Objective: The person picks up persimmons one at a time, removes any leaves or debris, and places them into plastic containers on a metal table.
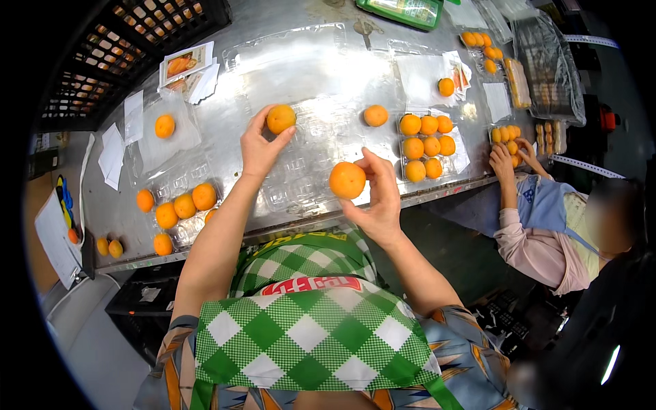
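My left hand [262, 146] grips an orange-coloured round fruit [281, 119] between thumb and fingers, over the upper left of an empty clear plastic tray [302, 169]. Another such fruit [347, 180] is in my right hand [378, 197], held at the tray's right side near the table edge. One loose fruit [375, 116] lies just beyond the tray's upper right. To the right, a filled clear tray [401, 148] holds several fruits in rows. A partly filled tray [180, 237] with several more is at the left, partly hidden by my left forearm.
A black plastic crate [97, 66] stands at the far left. Printed cards [187, 64] and white sheets [111, 156] lie near it. A green device [405, 11] sits at the back. At the right, a co-worker's hands [505, 163] touch fruit in another tray. The metal table's edge [451, 188] runs before me.
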`<state>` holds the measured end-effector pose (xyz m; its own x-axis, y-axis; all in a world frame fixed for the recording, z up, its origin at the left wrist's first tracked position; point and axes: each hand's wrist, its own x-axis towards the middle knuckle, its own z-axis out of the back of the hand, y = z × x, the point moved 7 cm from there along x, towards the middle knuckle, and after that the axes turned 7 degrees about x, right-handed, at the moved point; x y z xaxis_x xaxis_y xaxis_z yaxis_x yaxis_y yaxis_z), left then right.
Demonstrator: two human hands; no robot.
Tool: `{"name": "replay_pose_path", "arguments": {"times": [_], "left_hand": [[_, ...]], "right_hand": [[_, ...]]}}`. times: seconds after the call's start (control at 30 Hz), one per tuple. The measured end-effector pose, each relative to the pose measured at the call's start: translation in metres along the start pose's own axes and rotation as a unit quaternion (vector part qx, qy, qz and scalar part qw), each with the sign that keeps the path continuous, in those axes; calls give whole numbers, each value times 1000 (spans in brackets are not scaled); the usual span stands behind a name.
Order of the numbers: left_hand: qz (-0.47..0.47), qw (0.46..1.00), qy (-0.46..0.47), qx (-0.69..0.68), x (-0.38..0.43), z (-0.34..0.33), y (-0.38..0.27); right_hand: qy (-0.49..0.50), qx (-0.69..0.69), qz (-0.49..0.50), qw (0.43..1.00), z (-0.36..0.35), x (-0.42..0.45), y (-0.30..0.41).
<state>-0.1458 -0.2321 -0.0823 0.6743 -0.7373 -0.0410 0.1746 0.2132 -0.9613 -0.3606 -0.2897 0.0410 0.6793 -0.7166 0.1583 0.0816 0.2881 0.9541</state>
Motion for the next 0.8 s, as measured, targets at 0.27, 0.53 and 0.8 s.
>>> {"name": "replay_pose_path", "arguments": {"times": [0.27,0.53,0.8], "left_hand": [[-1,1000,3,-11,1,-1,0],[28,998,8,-56,3,-1,-1],[101,985,60,-130,-11,0,-22]], "right_hand": [[38,278,-95,955,-1,5,-4],[54,519,-239,819,-5,6,-12],[108,320,-103,936,0,31,10]]}}
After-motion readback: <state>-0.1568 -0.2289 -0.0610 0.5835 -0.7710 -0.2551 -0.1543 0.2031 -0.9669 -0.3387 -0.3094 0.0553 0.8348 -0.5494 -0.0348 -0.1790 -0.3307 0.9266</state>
